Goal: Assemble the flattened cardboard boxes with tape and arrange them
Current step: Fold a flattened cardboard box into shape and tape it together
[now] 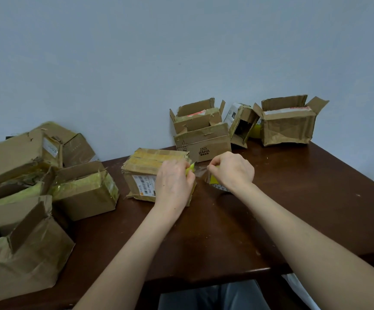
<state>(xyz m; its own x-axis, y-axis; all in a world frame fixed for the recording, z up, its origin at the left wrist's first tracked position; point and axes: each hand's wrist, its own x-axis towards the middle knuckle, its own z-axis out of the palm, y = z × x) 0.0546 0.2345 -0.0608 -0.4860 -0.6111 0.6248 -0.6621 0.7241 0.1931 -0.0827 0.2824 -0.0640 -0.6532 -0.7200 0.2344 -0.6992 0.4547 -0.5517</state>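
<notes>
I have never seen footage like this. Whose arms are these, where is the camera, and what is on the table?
No machine here: a person wears one camera on the head, looking down at their own bare arms. The left hand pinches something yellow-green, mostly hidden, over a taped brown cardboard box with a white label. The right hand grips a roll of clear tape. The dark brown wooden table also carries open cardboard boxes along the wall; more boxes lie heaped at the left.

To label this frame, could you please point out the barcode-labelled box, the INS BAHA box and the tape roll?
barcode-labelled box (pixel 144 184): head view, on its white label.
INS BAHA box (pixel 204 151): head view, on its printed logo.
tape roll (pixel 214 180): head view, on its yellow side.
</notes>
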